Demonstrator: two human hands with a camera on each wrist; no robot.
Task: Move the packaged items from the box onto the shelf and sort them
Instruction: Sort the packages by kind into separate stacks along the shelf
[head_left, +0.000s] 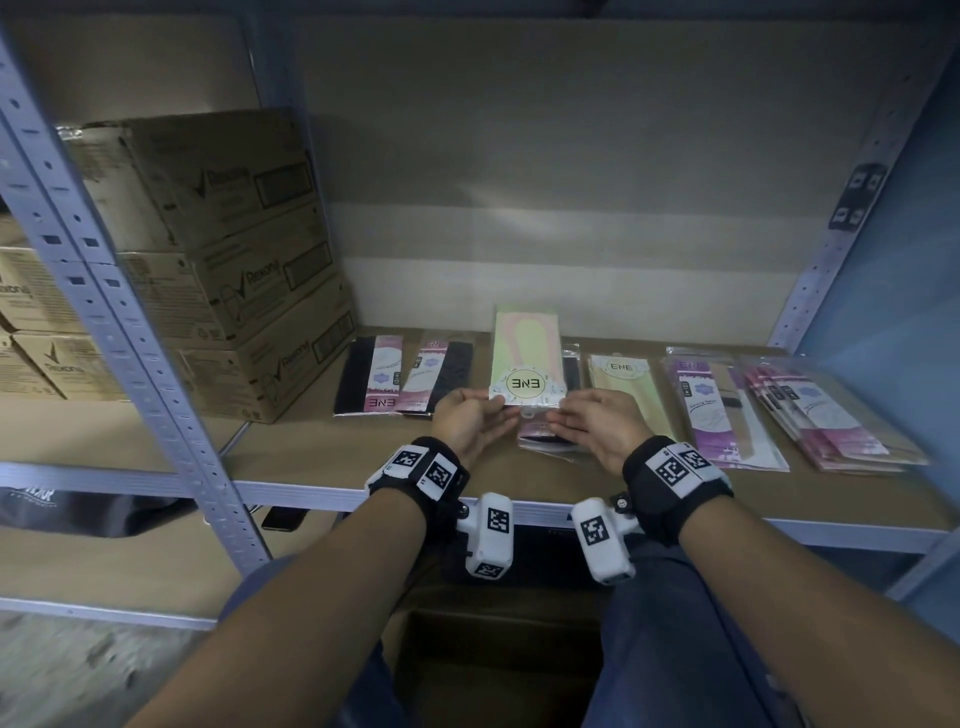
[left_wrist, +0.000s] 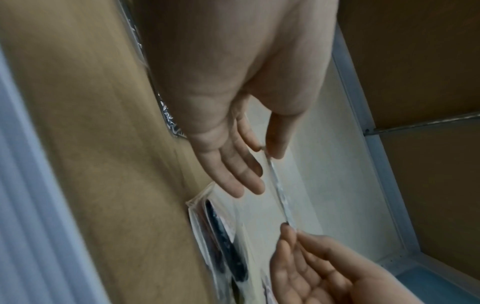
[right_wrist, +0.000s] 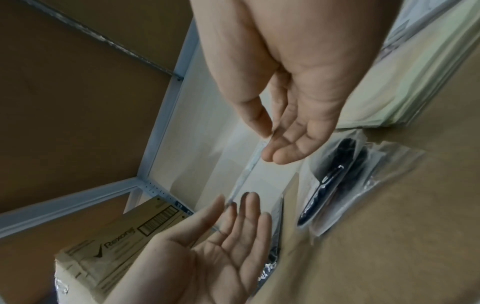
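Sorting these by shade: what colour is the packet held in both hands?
Pale yellow-green packet, with a pinkish shape inside; the head view shows it best.

1. Stacked cartons (head_left: 234, 260) are sitting at the shelf's (head_left: 363, 457) left end.
2. Flat packets (head_left: 722, 410) are lying in a row to their right.
3. One packet (head_left: 527, 364) is being held up mid-row between the left hand (head_left: 470, 421) and right hand (head_left: 597, 423).

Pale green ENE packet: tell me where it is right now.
Head view: the pale green ENE packet is mid-shelf, pinched at its near corners by the left hand and right hand, above a dark packet.
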